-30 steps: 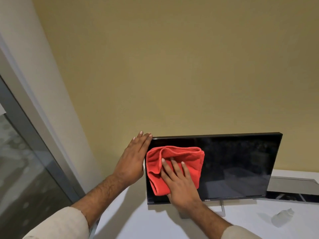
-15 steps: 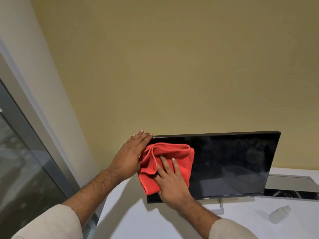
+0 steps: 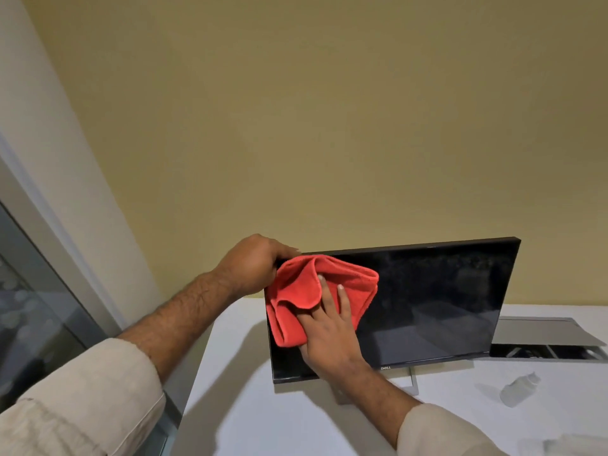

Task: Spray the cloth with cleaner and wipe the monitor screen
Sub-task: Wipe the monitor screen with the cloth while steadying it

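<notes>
A black monitor (image 3: 437, 301) stands on a white table, its dark screen facing me. A bunched red cloth (image 3: 348, 284) lies against the upper left part of the screen. My right hand (image 3: 329, 330) presses flat on the cloth, fingers spread over it. My left hand (image 3: 253, 261) grips the monitor's top left corner, fingers curled over the edge, touching the cloth's rim. A small translucent cleaner bottle (image 3: 519, 390) lies on its side on the table to the right of the monitor stand.
The white table (image 3: 250, 419) ends at its left edge near a glass panel (image 3: 29, 307) and grey frame. A flat grey device (image 3: 546, 340) lies behind the monitor at the right. A yellow wall rises behind. Something pale sits at the bottom right corner.
My right hand and the cloth slid left to the screen's edge, then bunched up. My left hand changed from flat beside the corner to curled around the top left corner.
</notes>
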Motion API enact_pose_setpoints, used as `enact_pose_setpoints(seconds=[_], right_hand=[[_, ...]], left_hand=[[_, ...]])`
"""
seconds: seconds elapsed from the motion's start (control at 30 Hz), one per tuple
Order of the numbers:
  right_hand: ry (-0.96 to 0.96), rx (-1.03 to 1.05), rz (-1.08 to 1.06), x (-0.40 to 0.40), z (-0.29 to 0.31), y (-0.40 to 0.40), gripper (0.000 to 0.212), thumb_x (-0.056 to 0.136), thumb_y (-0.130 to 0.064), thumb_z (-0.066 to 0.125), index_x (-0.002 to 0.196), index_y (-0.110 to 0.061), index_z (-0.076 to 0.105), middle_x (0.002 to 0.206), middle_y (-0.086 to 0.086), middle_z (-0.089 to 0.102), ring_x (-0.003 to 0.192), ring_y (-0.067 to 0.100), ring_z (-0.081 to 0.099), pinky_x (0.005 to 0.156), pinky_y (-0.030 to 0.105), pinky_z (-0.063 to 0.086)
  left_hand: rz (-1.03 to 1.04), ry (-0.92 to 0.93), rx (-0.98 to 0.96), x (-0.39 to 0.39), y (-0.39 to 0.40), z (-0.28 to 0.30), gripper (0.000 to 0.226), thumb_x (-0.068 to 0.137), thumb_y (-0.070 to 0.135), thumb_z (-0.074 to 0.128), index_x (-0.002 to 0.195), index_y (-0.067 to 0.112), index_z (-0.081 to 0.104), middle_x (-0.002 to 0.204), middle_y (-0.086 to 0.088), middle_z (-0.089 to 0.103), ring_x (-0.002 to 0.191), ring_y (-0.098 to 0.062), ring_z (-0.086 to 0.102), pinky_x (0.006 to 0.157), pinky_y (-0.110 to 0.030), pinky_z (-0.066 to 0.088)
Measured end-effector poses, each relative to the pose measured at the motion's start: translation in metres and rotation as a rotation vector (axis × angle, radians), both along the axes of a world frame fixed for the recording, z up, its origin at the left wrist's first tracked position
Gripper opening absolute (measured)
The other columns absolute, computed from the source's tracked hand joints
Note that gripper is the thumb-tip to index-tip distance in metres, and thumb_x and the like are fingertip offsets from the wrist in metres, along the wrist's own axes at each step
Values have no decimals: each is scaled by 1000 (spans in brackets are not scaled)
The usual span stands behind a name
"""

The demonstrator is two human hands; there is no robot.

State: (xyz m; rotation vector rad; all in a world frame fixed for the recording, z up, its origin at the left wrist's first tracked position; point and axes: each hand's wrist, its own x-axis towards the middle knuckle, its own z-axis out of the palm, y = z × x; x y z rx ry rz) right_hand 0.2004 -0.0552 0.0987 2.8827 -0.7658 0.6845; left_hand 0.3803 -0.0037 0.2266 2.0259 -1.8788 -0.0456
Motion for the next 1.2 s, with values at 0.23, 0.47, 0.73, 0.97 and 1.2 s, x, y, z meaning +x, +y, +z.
enact_pose_setpoints(seconds=[0.23, 0.47, 0.73, 0.97, 1.2], right_hand=[[114, -25, 85, 21, -8, 13, 63, 73, -29, 63, 135, -36, 53, 153, 1, 43, 151, 35, 11, 116, 61, 5], [429, -149, 211, -25, -69, 16, 85, 66, -39, 71, 146, -27, 44, 162, -5, 27, 143, 24, 38, 116, 55, 23], [119, -59, 70, 1, -18, 2, 57, 73, -30, 65, 129, -28, 62, 156, 2, 39, 151, 29, 12, 118, 57, 7], [181, -46, 141, 14, -28, 18, 63, 75, -21, 57, 137, -31, 53, 159, 2, 32, 151, 34, 9, 114, 62, 8], [510, -32, 191, -44, -109, 34, 92, 60, -26, 71, 148, -25, 43, 161, -5, 28, 142, 23, 39, 114, 54, 20]], left_hand=[[72, 7, 38, 1, -6, 1, 40, 89, 10, 59, 120, 32, 73, 122, 9, 71, 113, -12, 68, 95, -26, 52], [98, 54, -63, -7, 2, -16, 56, 87, -5, 50, 132, 25, 65, 137, 8, 63, 128, -11, 59, 110, -21, 41], [57, 31, -95, -12, 11, -33, 53, 93, 11, 54, 145, 21, 53, 152, 5, 49, 141, -12, 45, 113, -17, 24], [73, 30, -105, -11, 13, -38, 53, 91, 6, 56, 142, 19, 56, 149, 3, 53, 139, -15, 48, 113, -19, 26], [104, 42, -187, -17, 12, -45, 67, 83, -14, 48, 142, 15, 56, 148, 1, 53, 139, -17, 48, 120, -23, 25]])
